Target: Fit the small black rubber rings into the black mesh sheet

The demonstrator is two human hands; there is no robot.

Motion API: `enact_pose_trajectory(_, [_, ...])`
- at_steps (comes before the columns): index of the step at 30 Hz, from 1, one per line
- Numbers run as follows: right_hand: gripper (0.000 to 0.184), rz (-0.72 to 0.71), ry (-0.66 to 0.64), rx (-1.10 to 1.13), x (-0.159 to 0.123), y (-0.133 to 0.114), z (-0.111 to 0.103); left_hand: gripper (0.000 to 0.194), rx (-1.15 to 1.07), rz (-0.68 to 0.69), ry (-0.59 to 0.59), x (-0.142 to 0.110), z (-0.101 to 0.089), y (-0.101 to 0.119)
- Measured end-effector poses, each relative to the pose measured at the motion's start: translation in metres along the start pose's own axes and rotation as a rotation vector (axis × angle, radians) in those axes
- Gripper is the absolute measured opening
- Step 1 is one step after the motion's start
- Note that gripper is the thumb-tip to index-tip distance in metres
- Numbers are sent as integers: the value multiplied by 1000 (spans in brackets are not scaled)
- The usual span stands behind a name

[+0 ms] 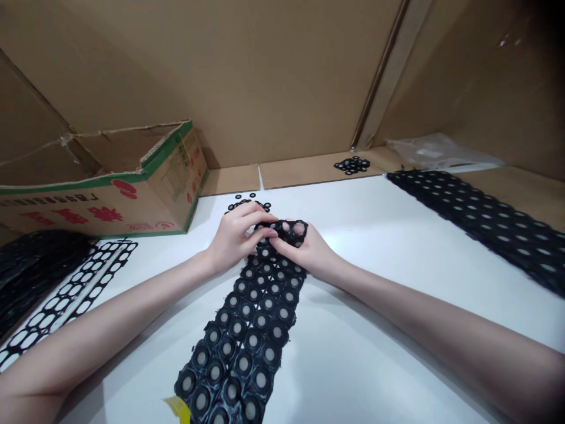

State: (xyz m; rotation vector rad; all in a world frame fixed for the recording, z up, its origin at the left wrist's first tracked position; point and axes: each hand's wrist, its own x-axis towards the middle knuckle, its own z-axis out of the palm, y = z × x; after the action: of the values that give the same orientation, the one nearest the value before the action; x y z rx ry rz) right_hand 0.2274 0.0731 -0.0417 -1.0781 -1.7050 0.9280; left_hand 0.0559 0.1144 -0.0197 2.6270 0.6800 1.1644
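Observation:
A long black rubber sheet of joined rings runs from the near edge of the white table up to my hands, with pale round centres in rows. Its far end is lifted and bent. My right hand grips that end, thumb on top and fingers behind, partly showing through its holes. From the left, my left hand pinches the same end with thumb and forefinger, close to the right thumb. Whether a separate ring is between those fingertips is too small to tell. Just behind my left hand lie several loose black rings.
An open cardboard box stands at the left. Before it lie a black lattice sheet and a dark heap. Farther back is a ring pile. Another ring sheet and a clear plastic bag are at right. Yellow tape is near.

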Motion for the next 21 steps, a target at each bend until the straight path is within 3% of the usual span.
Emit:
enact_pose_trajectory(10, [24, -32, -22, -71, 0, 0, 3, 16, -183, -266, 4, -5, 10, 5])
enact_pose_trajectory(21, [21, -11, -49, -54, 2, 1, 5, 20, -205, -394, 54, -3, 14, 3])
